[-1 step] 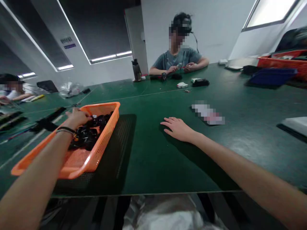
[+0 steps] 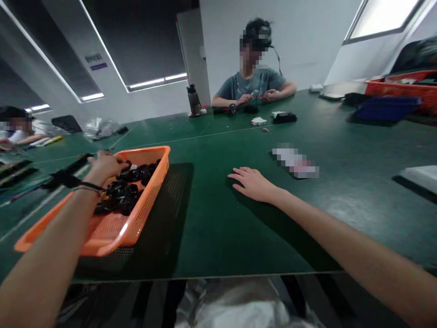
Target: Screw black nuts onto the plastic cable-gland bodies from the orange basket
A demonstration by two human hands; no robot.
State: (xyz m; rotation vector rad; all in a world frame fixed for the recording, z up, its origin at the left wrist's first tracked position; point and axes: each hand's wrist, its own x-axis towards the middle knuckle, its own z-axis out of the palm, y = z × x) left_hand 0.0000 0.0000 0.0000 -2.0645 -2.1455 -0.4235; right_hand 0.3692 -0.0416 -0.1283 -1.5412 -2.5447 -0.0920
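My left hand [image 2: 107,165] is over the far end of an orange mesh basket [image 2: 150,205]. Its fingers are closed at the tips on a small glossy black part [image 2: 127,164], partly hidden by them. More black parts of the same look [image 2: 124,195] lie heaped in the basket below; their exact kind is too unclear to name. Flat on the green table [image 2: 211,218], my right hand [image 2: 254,183] rests with its fingers spread and holds nothing.
A phone-like flat object [image 2: 295,163], blurred out, lies beyond my right hand. Across the table sits a person [image 2: 254,84] holding something small. A bottle [image 2: 194,100] stands at the back. Blue [image 2: 387,108] and red-orange bins [image 2: 406,93] are at right, dark strips [image 2: 73,166] at left.
My left hand has risen slightly and shifted a little to the left, with a black part now showing at its fingertips. The right hand stays put.
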